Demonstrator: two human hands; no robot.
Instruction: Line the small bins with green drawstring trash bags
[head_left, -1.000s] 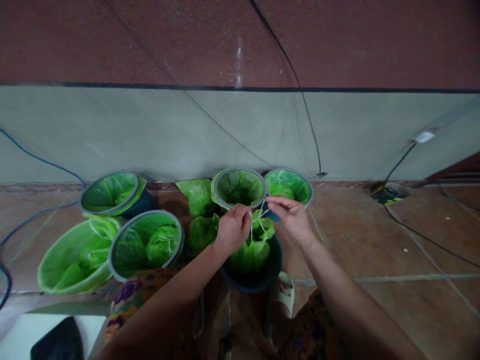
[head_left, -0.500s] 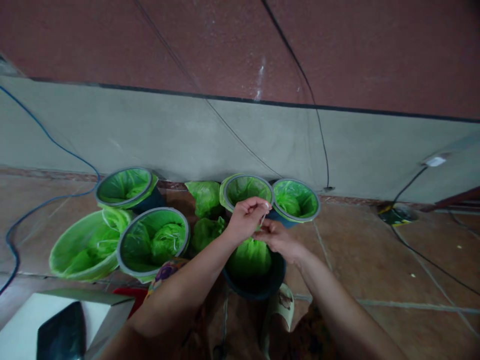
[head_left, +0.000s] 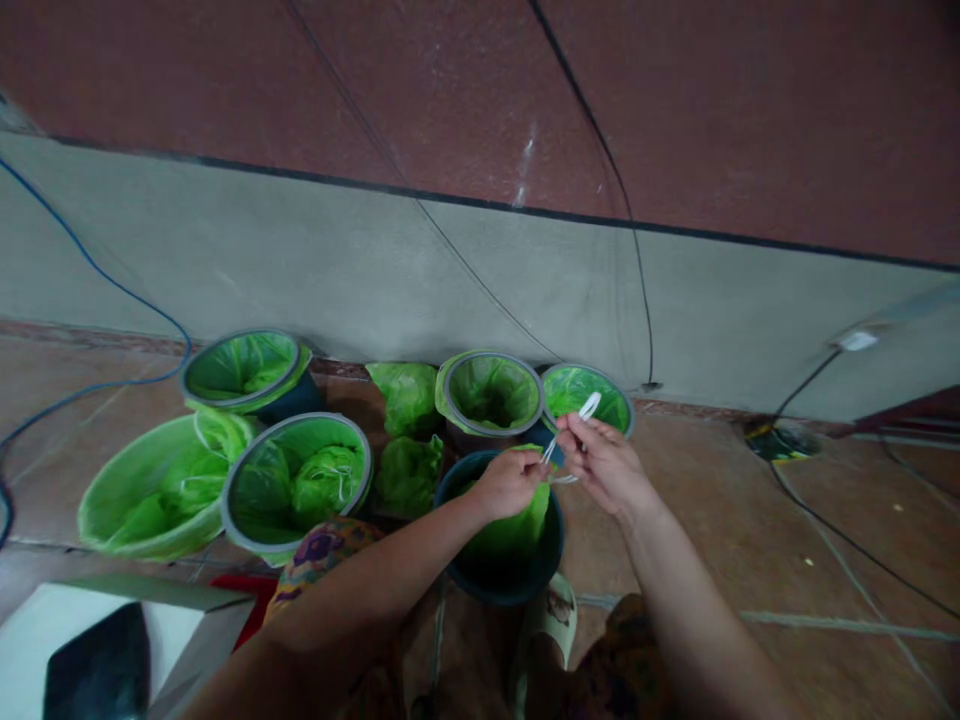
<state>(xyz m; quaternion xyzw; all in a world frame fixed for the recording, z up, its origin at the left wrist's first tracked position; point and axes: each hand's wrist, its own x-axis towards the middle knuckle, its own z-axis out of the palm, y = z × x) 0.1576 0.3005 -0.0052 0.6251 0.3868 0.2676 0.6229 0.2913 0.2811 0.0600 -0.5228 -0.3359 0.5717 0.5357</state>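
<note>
Both of my hands are over a dark blue bucket (head_left: 553, 548) that stands on the floor between my feet. In it hangs a thin green bag (head_left: 517, 535), its upper edge raised toward my fingers. My left hand (head_left: 512, 484) is closed in a pinch on a white string (head_left: 590, 406) at the top of the bag. Just right of it, my right hand (head_left: 609, 466) pinches the same string, and a loop sticks up above its fingers. Whether the left fingers also grip the green bag is hidden.
Bins lined with green bags include one behind the bucket (head_left: 491, 392), one at back left (head_left: 240, 368) and one at front left (head_left: 298, 480). Green bundles (head_left: 405, 395) lie between. A white box (head_left: 67, 630) carries a dark object. Cables (head_left: 847, 555) cross the tiled floor.
My right hand has moved up and right, drawing out the white string into a visible loop. My left hand has lowered toward the bucket. The view has shifted slightly.
</note>
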